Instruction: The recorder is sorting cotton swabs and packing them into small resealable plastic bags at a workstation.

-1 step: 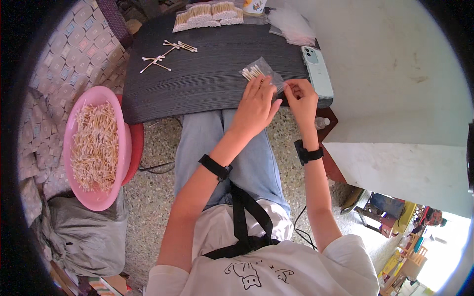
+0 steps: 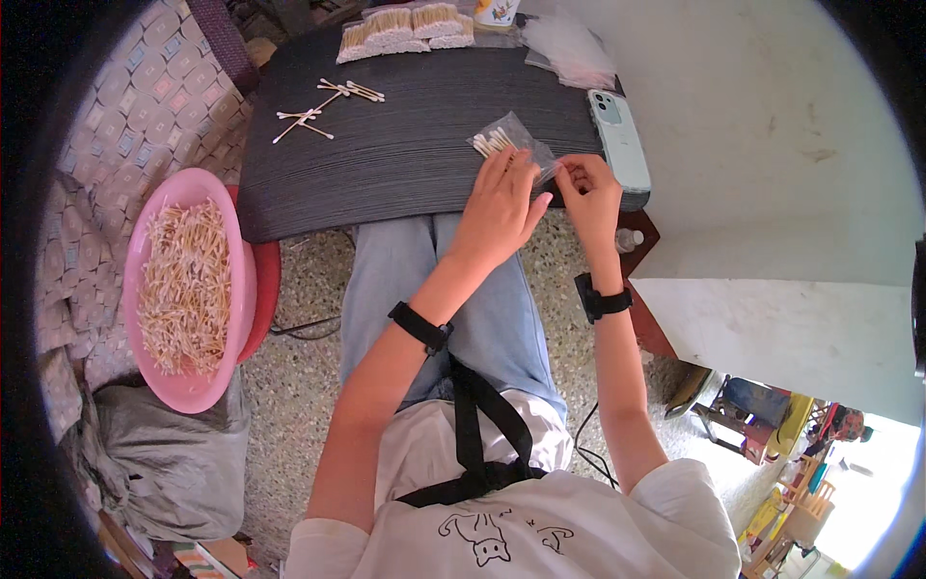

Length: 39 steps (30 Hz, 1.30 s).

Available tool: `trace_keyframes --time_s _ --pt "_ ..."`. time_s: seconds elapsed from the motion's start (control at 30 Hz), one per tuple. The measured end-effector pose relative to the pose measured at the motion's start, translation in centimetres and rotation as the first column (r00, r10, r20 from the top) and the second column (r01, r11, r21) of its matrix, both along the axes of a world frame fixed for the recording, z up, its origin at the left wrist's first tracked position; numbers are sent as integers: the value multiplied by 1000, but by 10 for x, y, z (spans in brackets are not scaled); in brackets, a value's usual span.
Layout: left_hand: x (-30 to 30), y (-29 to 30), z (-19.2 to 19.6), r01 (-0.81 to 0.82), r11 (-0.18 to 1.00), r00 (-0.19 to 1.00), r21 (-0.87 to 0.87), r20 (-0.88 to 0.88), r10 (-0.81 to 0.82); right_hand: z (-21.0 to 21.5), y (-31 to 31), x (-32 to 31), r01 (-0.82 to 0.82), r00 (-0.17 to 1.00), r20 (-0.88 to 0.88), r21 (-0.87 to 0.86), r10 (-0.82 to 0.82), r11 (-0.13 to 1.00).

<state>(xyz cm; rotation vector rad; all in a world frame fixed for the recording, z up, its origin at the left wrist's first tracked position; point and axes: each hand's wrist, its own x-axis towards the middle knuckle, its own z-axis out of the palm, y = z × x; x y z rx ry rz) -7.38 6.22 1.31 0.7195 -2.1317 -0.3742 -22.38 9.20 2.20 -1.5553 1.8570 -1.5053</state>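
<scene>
A small clear plastic bag (image 2: 514, 126) with several cotton swabs (image 2: 494, 142) inside lies near the right front part of the dark table (image 2: 415, 145). My left hand (image 2: 499, 207) rests across it, fingers stretched flat over the swabs and thumb held apart. At the bag's right end, my right hand (image 2: 591, 196) pinches the plastic edge between thumb and forefinger. The lower ends of the swabs are hidden under my left fingers. Several loose cotton swabs (image 2: 311, 118) lie crossed on the table's left side.
Filled swab packs (image 2: 403, 29) sit stacked at the back, near a printed cup (image 2: 496, 12). Clear empty bags (image 2: 569, 48) lie back right, above a phone (image 2: 620, 145) by the wall. A pink basin (image 2: 183, 394) full of swabs stands left of the table.
</scene>
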Motion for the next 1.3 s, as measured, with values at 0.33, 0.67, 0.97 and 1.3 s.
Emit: trace_keyframes --time_s 0.33,0.67,0.97,1.3 --pt "-3 -6 -6 -116 989 975 -91 180 131 -4 0 -5 -21 986 165 -31 25 999" --pt "1 -5 -5 -151 985 971 -86 175 164 6 8 3 -36 999 -4 97 37 995" --pt "1 -7 -7 -122 992 983 -39 133 126 14 -1 -5 -143 980 -113 187 166 972" --pt "2 -8 -10 -111 994 985 -22 129 113 14 -8 -4 -200 961 -153 195 231 960"
